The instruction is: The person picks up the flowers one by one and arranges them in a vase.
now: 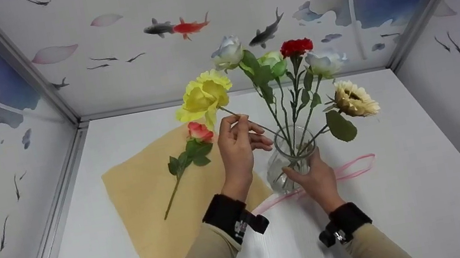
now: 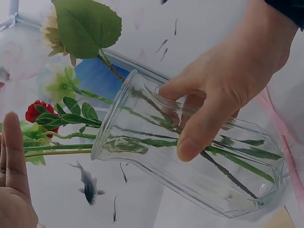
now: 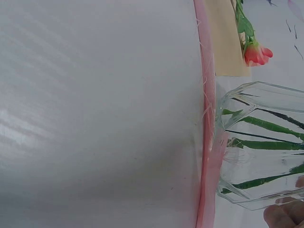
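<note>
Between the thumb and fingers of my left hand (image 1: 237, 154) is the stem of a large yellow flower (image 1: 205, 96). That stem slants down to the mouth of a clear glass vase (image 1: 282, 171). Low on its right side, my right hand (image 1: 318, 179) grips the vase, thumb in front; the left wrist view shows this hand (image 2: 223, 90) closely. Standing in the vase are a red carnation (image 1: 296, 47), a cream sunflower (image 1: 355, 99), a green bud (image 1: 274, 63) and two pale blue-white flowers (image 1: 228, 52). Their stem ends show through the glass (image 3: 266, 142).
Left of the vase, a brown paper sheet (image 1: 139, 202) lies on the white table (image 1: 411, 191), bearing a pink-red rose (image 1: 187, 155). A pink ribbon (image 1: 357, 165) runs by the vase base. Printed panels (image 1: 117, 82) enclose the back and sides.
</note>
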A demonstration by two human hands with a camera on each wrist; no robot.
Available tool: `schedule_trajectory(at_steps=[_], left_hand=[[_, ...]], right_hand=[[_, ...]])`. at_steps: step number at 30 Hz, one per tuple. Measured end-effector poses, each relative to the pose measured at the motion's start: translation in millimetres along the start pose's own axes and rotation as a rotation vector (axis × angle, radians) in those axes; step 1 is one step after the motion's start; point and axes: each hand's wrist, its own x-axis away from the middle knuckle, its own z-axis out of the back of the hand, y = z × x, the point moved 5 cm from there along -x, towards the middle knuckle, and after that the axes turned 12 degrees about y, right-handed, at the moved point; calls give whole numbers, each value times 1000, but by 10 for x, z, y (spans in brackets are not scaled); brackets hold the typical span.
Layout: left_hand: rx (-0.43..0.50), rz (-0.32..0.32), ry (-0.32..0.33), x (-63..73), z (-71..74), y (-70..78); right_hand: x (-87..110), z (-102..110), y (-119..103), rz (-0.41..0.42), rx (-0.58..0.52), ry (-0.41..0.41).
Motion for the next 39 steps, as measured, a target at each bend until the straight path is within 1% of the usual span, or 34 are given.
schedule_trajectory(at_steps=[10,16,24,31,36,39], left_hand=[[-39,45,-15,2,-5,-90],[-100,80,-28,2,-9,-141],[-128,119,-28,-36,-36,-186],[-203,130,-52,-73,-61,-227],[-311,192,-58,-104,-69,-334],[-375,228,-79,-105,-61,-408]], right_hand=[[1,-6,-1,-4,1,-4],[0,-12,3,-6,5,-8],[5,-5,-11,-20,5,-11],[8,-7,3,-12,-11,-3],[10,-9,16,-6,-17,-1],[11,-9,19,-16,-11,-8]])
